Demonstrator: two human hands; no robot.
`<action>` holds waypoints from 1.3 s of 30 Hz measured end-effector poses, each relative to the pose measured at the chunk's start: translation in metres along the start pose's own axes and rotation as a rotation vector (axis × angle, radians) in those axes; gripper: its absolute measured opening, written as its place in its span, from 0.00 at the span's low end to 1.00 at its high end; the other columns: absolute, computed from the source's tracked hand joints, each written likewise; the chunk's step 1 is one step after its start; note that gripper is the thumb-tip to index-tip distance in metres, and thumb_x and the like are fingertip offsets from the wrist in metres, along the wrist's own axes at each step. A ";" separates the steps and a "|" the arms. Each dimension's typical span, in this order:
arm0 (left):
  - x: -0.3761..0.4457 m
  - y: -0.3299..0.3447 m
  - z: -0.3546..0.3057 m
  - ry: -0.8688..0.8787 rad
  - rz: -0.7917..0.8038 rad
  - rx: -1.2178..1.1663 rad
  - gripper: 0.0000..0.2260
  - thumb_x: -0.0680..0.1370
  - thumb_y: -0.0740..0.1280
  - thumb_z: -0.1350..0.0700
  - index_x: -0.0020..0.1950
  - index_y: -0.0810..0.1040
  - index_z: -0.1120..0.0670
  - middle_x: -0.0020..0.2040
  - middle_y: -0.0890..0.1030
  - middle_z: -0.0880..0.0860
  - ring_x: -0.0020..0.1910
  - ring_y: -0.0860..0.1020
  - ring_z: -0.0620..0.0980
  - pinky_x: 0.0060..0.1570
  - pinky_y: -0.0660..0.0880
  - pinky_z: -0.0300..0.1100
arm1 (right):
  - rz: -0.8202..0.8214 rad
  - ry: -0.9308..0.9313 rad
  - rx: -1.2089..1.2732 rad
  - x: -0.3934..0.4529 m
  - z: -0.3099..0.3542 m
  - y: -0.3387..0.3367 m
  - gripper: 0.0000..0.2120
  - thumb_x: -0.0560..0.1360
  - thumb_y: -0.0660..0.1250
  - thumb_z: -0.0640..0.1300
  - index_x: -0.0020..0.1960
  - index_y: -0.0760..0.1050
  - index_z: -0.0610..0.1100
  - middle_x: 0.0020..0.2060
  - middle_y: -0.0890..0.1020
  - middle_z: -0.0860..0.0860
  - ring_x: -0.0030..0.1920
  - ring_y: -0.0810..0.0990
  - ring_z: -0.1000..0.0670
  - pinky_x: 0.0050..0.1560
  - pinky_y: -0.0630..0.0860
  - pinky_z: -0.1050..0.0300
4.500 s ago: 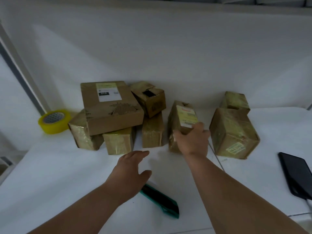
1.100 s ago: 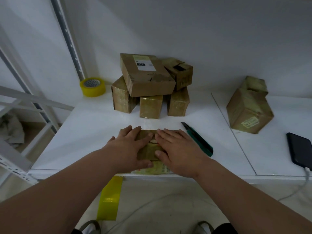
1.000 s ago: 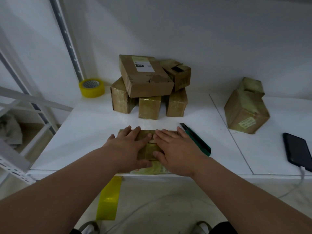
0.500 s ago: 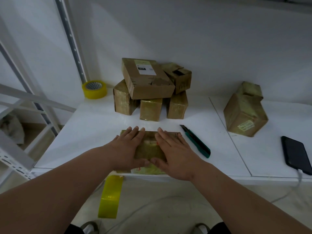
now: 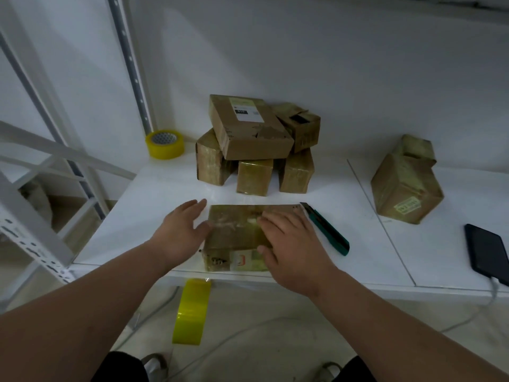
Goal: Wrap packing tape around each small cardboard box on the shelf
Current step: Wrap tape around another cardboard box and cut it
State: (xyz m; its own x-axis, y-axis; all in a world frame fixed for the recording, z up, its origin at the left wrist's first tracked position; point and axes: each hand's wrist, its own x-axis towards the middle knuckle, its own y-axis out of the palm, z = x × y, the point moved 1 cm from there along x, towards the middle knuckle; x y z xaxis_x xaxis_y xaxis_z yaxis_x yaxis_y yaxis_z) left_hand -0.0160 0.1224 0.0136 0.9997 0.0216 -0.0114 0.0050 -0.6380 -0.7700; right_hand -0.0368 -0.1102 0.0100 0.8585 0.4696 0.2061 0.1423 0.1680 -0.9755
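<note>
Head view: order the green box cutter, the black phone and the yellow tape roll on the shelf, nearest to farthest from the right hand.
From the right hand:
1. green box cutter, just to its right.
2. yellow tape roll, back left by the wall.
3. black phone, far right edge of the shelf.

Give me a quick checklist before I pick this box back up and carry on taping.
1. Box flat on shelf: ok.
2. Right hand flat on top of it: ok.
3. Left hand against its left side, fingers straight: ok.
4. Tape strip hanging off the front edge, within reach: ok.
5. Knife beside the box, blade retracted: cannot tell.
6. Tape stuck flat on top: cannot tell.
</note>
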 end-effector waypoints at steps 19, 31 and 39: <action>-0.095 0.012 0.050 -0.569 0.244 -0.465 0.12 0.80 0.64 0.50 0.61 0.76 0.53 0.56 0.80 0.57 0.51 0.78 0.54 0.46 0.72 0.44 | 0.631 0.465 0.873 -0.020 0.118 0.037 0.13 0.79 0.60 0.59 0.39 0.73 0.54 0.42 0.77 0.53 0.44 0.75 0.52 0.39 0.69 0.61; -0.095 0.011 0.043 -0.620 0.186 -0.723 0.08 0.80 0.64 0.55 0.49 0.80 0.57 0.42 0.85 0.57 0.43 0.83 0.55 0.42 0.79 0.46 | 0.483 0.639 1.101 -0.016 0.132 0.029 0.04 0.78 0.63 0.46 0.47 0.76 0.51 0.50 0.82 0.47 0.47 0.81 0.48 0.37 0.71 0.62; -0.084 0.011 0.037 -0.681 0.183 -0.748 0.12 0.81 0.65 0.52 0.50 0.79 0.60 0.41 0.83 0.60 0.38 0.83 0.56 0.33 0.78 0.44 | 0.480 0.709 1.209 -0.012 0.131 0.034 0.05 0.79 0.62 0.45 0.48 0.76 0.48 0.50 0.82 0.46 0.48 0.81 0.48 0.40 0.73 0.59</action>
State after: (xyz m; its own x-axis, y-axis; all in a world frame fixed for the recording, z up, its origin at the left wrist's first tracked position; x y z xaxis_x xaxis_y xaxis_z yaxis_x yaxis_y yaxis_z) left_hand -0.1005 0.1419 -0.0176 0.7623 0.1594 -0.6273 0.1010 -0.9866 -0.1280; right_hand -0.1072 0.0037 -0.0158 0.8098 0.2366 -0.5369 -0.3997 0.8924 -0.2095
